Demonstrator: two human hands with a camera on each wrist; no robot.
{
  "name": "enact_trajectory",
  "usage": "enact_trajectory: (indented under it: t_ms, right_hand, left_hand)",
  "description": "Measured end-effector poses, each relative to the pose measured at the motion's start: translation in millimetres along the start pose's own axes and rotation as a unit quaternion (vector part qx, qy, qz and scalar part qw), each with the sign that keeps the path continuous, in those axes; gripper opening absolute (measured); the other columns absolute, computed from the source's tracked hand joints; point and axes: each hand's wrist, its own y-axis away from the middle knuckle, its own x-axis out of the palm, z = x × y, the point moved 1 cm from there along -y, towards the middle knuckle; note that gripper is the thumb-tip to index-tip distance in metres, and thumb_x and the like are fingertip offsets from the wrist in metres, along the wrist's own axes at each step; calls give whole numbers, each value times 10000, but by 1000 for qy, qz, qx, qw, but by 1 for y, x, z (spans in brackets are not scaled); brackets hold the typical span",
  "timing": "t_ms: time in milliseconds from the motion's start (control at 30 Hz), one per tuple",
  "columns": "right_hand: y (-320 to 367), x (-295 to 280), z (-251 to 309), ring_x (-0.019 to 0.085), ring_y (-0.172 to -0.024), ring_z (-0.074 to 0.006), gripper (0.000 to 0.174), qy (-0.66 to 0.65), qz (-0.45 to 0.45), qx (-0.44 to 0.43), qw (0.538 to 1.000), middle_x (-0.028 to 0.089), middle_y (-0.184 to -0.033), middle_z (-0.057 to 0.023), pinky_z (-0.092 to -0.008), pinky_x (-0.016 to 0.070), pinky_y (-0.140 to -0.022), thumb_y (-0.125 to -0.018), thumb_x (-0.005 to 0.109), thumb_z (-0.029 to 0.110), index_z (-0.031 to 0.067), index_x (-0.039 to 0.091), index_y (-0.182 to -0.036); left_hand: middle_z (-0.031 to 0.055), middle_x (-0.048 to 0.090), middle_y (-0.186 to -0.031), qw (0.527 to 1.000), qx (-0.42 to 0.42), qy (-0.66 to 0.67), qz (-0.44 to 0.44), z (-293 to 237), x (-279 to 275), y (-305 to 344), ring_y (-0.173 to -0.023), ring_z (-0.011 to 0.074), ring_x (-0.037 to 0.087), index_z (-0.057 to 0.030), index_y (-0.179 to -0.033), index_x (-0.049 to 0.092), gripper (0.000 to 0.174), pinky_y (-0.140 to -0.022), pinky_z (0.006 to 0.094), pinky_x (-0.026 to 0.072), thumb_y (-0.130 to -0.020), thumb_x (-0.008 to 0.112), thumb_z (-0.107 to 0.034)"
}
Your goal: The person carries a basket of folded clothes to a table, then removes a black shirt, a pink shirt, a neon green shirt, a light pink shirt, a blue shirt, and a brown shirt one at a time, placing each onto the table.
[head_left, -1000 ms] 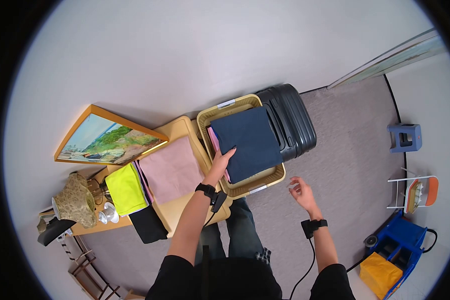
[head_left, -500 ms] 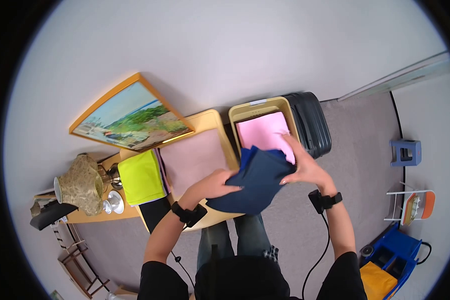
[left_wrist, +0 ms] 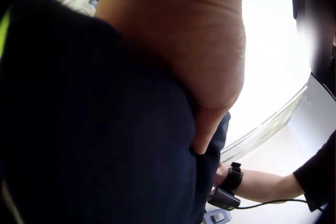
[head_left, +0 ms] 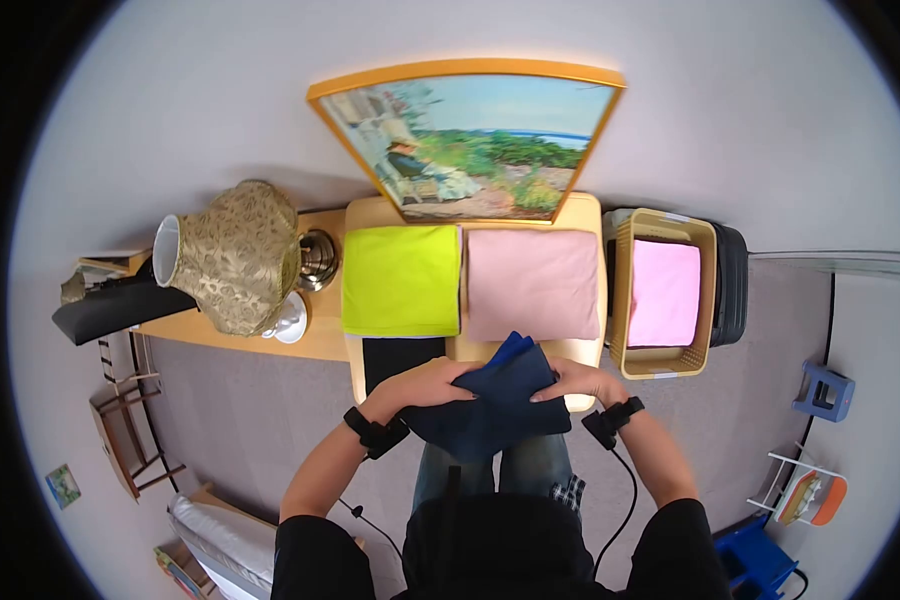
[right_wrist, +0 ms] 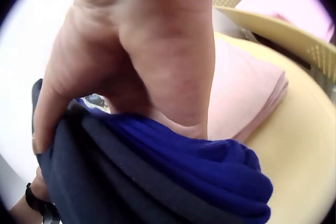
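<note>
A folded navy cloth with a brighter blue layer is held between both hands, in front of the body and over the table's near edge. My left hand grips its left side, thumb on top. On the other side my right hand grips it; the right wrist view shows thumb and fingers spread across its folded top. Just beyond the hands, a yellow-green folded cloth and a pale pink folded cloth lie side by side on the wooden table. A black cloth hangs at the table's front.
Right of the table, a tan basket holds a bright pink folded cloth; a dark suitcase stands beside it. A framed painting leans on the wall behind. At left stand a patterned lamp and a white stemmed object.
Both hands lifted the navy cloth out of the basket and carried it left to the table's front, uncovering bright pink cloth. The right hand, free a second ago, now grips it. The head view turned left.
</note>
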Motion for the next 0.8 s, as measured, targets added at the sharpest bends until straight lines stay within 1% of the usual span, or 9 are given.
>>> enact_trajectory:
  t_ms: [167, 367, 433, 567, 600, 633, 700, 767, 800]
  right_hand:
    - [-12, 12, -63, 499, -1163, -167, 594, -103, -131, 105, 980, 564, -1252, -76, -300, 356, -1031, -846, 685, 201, 24, 432, -1354]
    - [23, -3, -137, 518, -1133, -164, 498, -203, -270, 102, 936, 565, -1227, -64, -300, 387, -1007, -879, 630, 113, 39, 447, -1336]
    - [37, -8, -148, 523, -1124, -173, 503, -288, -316, 94, 899, 566, -1213, -72, -309, 398, -997, -873, 625, 86, 42, 438, -1338]
    - [50, -7, -149, 506, -1148, -189, 592, -290, -338, 95, 890, 533, -1246, -94, -323, 395, -1007, -839, 650, 69, 31, 385, -1367]
    - [50, -4, -150, 506, -1148, -189, 592, -290, -337, 96, 891, 533, -1246, -94, -323, 395, -1007, -839, 650, 69, 31, 385, -1367]
    - [49, -2, -150, 515, -1143, -198, 610, -236, -337, 96, 906, 524, -1255, -101, -333, 415, -997, -831, 654, 54, 28, 367, -1369]
    - [52, -2, -151, 523, -1139, -208, 627, -181, -333, 90, 921, 515, -1264, -108, -342, 434, -987, -824, 658, 39, 25, 350, -1370]
    - [57, -1, -155, 505, -1163, -211, 676, -250, -297, 102, 916, 497, -1278, -108, -350, 422, -1002, -793, 678, 1, 27, 334, -1374]
    - [62, 2, -153, 505, -1163, -211, 676, -248, -298, 100, 916, 497, -1278, -108, -350, 422, -1002, -793, 678, 1, 27, 334, -1374]
  left_hand:
    - [139, 547, -1267, 962, -121, 236, 66, 88, 20, -13, -1123, 223, 540, -12, -1337, 432, 551, -949, 307, 415, -875, 590, -268]
    - [117, 528, -1267, 932, -188, 305, 54, 138, 52, -31, -1117, 167, 521, -14, -1337, 431, 600, -925, 261, 404, -906, 515, -423]
    - [123, 533, -1258, 879, -215, 425, -21, 154, 69, -33, -1130, 168, 515, -17, -1346, 426, 635, -931, 251, 386, -910, 511, -471]
    - [92, 542, -1252, 907, -190, 369, -75, 149, 98, -37, -1090, 154, 538, 25, -1308, 470, 622, -941, 274, 401, -915, 535, -452]
    - [140, 568, -1210, 919, -159, 349, -95, 181, 124, -50, -1118, 178, 529, 48, -1250, 512, 646, -945, 295, 402, -885, 573, -481]
    - [140, 568, -1210, 918, -160, 349, -97, 171, 126, -51, -1118, 178, 529, 48, -1250, 512, 646, -945, 295, 402, -885, 573, -481]
    - [177, 580, -1176, 928, -230, 251, -150, 146, 130, -58, -1100, 202, 549, 69, -1222, 519, 656, -917, 303, 427, -875, 588, -483]
    - [191, 576, -1168, 934, -197, 232, -189, 133, 140, -59, -1062, 220, 580, 70, -1207, 523, 613, -887, 317, 459, -867, 631, -428]
    - [186, 595, -1136, 920, -139, 236, -282, 143, 160, -62, -1028, 244, 595, 59, -1211, 526, 611, -882, 322, 464, -841, 671, -405]
